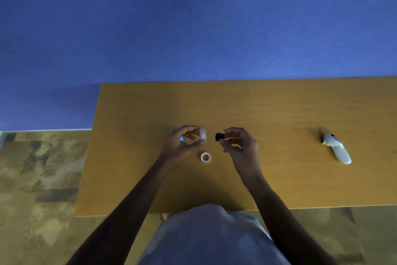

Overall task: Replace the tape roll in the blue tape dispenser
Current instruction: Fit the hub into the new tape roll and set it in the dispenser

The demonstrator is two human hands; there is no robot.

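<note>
Person stands at the wooden table [257,110], both forearms bare, hands raised near the middle of the top.

Left hand [182,143]: thumb and forefinger curled, pinching a pale tape roll [203,135] by its rim. Roll is held on edge at the hand's right side. 2 slivers of the blue tape dispenser [182,139] show through and behind this hand. Most of it is hidden; cannot tell whether the hand holds it or it lies on the table.

Right hand [241,146]: fingertips closed on a small black hub [219,136], which sticks out towards the roll. Hub and roll are near each other with a clear gap between, not touching.

Whitish ring [205,157], looks like another roll or a spent core, lies flat on the table, nearer the person than the gap between the 2 hands. Neither hand touches it.

White handheld controller [337,149] lies on the table well apart to the right. Blue wall [193,28] stands behind the table, mottled floor [43,179] to the left
</note>
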